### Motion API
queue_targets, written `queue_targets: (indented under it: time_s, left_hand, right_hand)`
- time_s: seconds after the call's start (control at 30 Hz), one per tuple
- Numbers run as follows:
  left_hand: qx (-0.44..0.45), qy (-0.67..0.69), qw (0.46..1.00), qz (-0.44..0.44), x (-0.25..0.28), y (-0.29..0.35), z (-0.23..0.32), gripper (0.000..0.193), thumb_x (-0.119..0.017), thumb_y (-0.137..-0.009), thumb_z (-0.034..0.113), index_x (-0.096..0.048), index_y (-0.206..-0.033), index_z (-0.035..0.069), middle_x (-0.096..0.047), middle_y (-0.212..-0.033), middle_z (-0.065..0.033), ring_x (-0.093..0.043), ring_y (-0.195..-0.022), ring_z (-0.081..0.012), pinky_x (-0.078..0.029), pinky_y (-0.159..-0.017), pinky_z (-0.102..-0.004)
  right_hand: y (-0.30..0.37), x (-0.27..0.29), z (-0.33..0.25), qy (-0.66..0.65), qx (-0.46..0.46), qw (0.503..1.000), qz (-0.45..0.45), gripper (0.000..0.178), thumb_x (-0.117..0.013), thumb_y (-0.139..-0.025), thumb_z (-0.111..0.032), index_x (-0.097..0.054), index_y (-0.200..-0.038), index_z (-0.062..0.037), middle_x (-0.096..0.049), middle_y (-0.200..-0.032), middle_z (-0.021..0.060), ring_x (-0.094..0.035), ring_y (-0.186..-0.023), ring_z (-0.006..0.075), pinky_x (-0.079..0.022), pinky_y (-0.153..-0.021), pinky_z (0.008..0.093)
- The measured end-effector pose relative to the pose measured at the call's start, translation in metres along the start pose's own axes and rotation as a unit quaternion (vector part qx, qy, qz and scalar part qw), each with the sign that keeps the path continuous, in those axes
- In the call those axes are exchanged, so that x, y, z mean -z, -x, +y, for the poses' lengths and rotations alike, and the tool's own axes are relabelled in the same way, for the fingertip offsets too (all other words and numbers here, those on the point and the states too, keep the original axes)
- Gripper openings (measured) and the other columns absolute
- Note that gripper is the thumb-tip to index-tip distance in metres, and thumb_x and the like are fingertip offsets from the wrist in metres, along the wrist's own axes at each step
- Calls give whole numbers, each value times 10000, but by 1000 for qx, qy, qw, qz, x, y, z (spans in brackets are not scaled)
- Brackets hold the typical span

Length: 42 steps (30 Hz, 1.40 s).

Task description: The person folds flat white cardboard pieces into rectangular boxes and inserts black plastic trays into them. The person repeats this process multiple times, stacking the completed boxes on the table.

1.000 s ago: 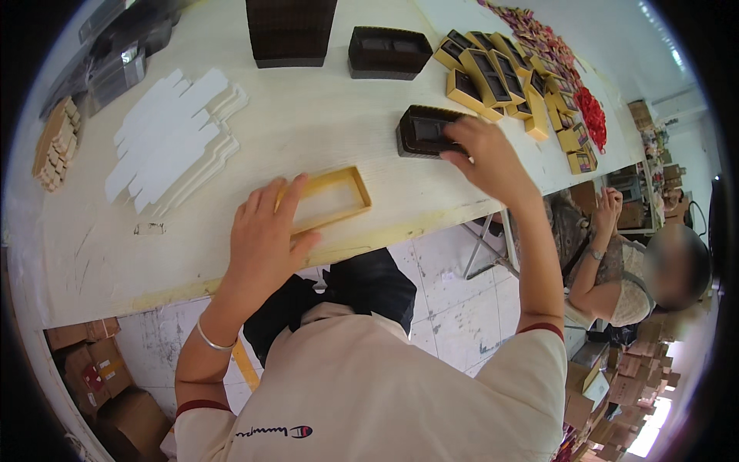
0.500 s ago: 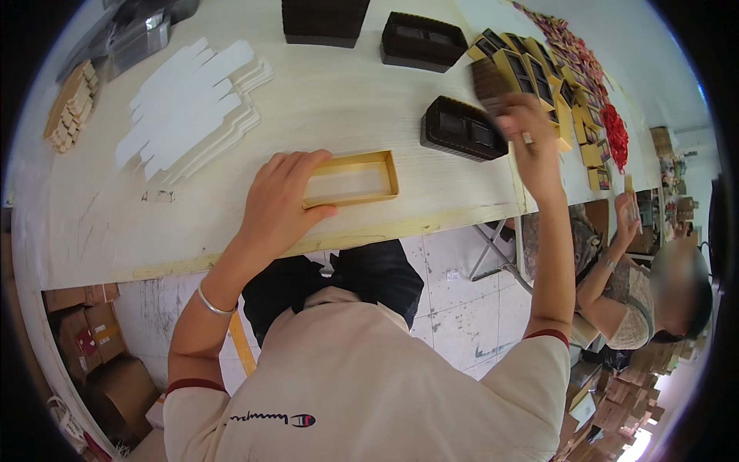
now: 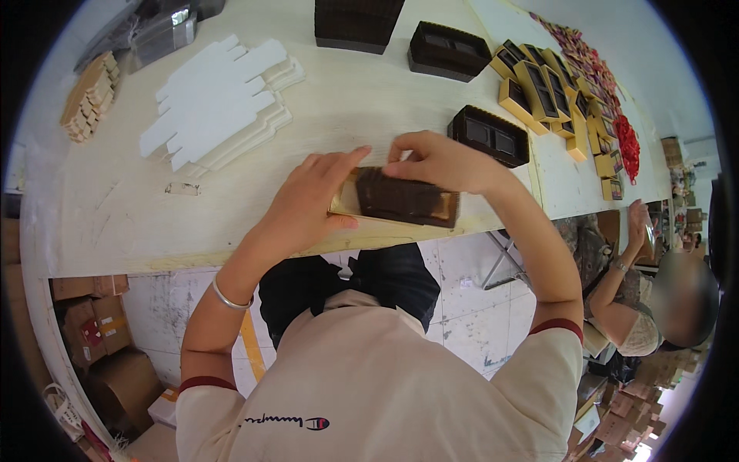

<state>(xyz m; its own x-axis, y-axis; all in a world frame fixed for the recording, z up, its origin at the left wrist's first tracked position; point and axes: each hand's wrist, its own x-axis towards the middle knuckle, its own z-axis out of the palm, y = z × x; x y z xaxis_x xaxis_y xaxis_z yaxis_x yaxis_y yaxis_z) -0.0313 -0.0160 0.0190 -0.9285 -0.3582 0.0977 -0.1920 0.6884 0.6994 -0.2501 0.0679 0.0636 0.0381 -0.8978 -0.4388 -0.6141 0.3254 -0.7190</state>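
My left hand (image 3: pixel 306 196) clamps an oblong gold cardboard box (image 3: pixel 347 198), my right hand (image 3: pixel 443 162) an unseated ribbed brown plastic tray (image 3: pixel 400 196); tray-fitted boxes (image 3: pixel 537 91) lie beyond.

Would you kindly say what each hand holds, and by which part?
Left hand: the gold box, by its left end. Right hand: the brown tray, apparently by its far edge.

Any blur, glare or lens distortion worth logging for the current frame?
Head view: the brown tray at the right hand looks smeared, probably by motion; head view: the table bends in the fisheye, corners falling to black; head view: a washed-out bright patch sits near the lower right rim.
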Motion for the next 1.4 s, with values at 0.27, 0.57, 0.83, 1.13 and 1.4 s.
queue_targets:
  time_s: [0.27,0.57,0.83,1.13,1.4]
  left_hand:
    - [-12,-59,998,14,7,5,-7,769,-815,-649,131,-444,-1319,68,-534,-1229,-135,-491,-1121,-340,-407,-972,-418]
    - [55,8,998,-10,7,-4,-3,896,-837,-649,108,-370,-1412,144,-547,-1163,-119,-508,-1087,-327,-438,-926,-398]
    - [-11,-17,1000,-21,3,-6,-5,839,-808,-683,126,-369,-1398,150,-558,-1171,-134,-530,-1085,-332,-453,-911,-416]
    - [26,1,998,-50,15,-13,-4,701,-809,-649,82,-494,-1275,93,-562,-1207,-107,-554,-1087,-331,-473,-909,-386]
    - [-20,-88,996,-14,11,-6,-18,776,-818,-653,182,-486,-1352,119,-447,-1379,-121,-528,-1144,-325,-462,-945,-384]
  right_hand:
    - [26,-23,-1,72,311,904,285,422,-724,-820,-231,-562,-1145,-17,-573,-1080,193,-581,-971,322,-484,-801,361]
    - [74,-46,31,274,283,882,260,607,-781,-624,-144,-602,-1196,-51,-542,-1105,178,-602,-874,295,-512,-717,361]
    - [55,-50,32,235,258,901,257,488,-740,-647,-136,-661,-1119,-44,-558,-910,153,-579,-784,312,-493,-687,377]
    - [67,-55,20,298,198,900,249,558,-745,-702,-164,-594,-1226,-47,-473,-980,158,-533,-867,314,-465,-760,382]
    - [66,-48,25,124,248,948,156,540,-685,-826,-172,-507,-1306,-1,-510,-1110,188,-561,-983,356,-487,-834,386]
